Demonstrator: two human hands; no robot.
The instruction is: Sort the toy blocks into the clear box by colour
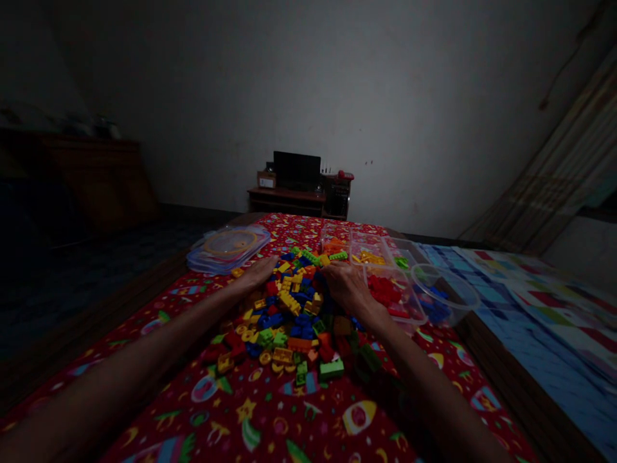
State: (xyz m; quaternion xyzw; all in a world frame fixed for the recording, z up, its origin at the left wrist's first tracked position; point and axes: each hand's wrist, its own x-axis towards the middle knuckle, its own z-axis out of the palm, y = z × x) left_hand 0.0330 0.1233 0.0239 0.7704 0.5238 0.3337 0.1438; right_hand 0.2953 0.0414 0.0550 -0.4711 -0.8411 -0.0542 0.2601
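Observation:
A heap of toy building bricks (290, 302) in yellow, blue, green, red and orange spreads over the red patterned tablecloth (270, 424). My left hand (260, 272) rests against the heap's far left side; its fingers are mostly hidden, and whether they grip a brick does not show. At the upper right of the heap, my right hand (348, 284) is bent with its fingers curled down among the bricks. What it holds, if anything, is hidden behind the hand. A yellow brick (324, 260) and a long green brick (338, 256) lie near its fingertips.
Right of the heap stand clear plastic tubs: one with red bricks (385, 290), one with yellow bricks (370, 258), one with orange bricks (335, 245), and a round-rimmed tub with blue bricks (435, 305). Stacked clear lids (229, 247) lie at the left. A bed (540, 334) adjoins the table's right side.

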